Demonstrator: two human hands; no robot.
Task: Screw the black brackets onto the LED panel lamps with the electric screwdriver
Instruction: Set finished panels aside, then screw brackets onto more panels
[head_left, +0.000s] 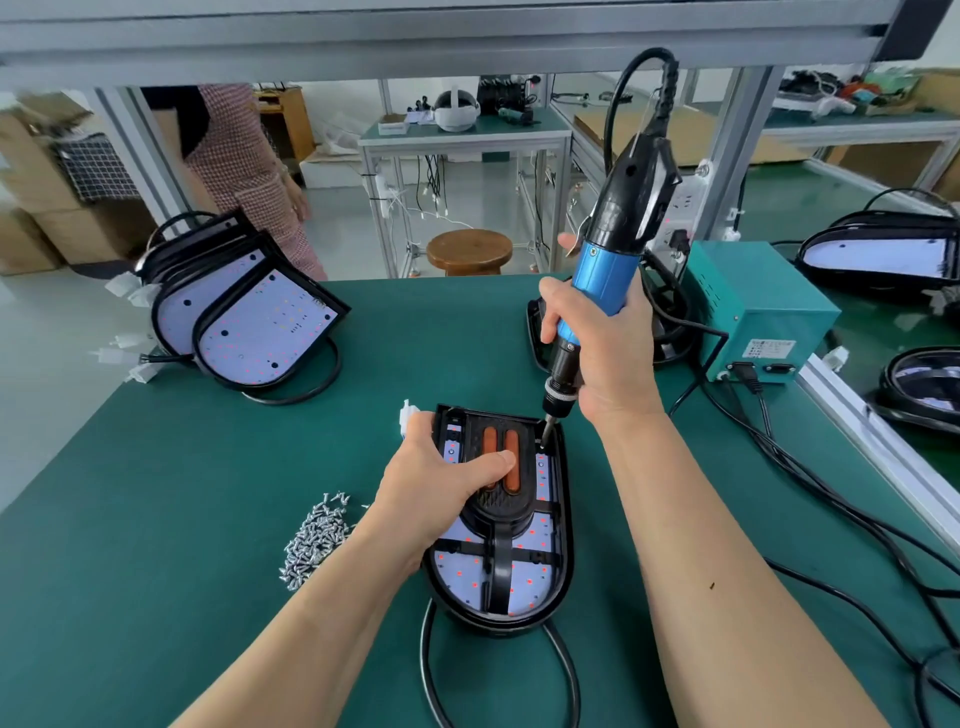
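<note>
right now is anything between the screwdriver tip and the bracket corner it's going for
Nothing visible. The screwdriver, in the right hand, has its tip at the far right corner of the bracket. The left hand holds the lamp, thumb on the bracket, left of the tip.

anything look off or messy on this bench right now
Nothing looks damaged. The screws lie in a loose heap on the green mat left of the lamp, a few strays scattered off it. At far left, the stacked lamps lean tilted near the mat's edge, white connectors past it.
</note>
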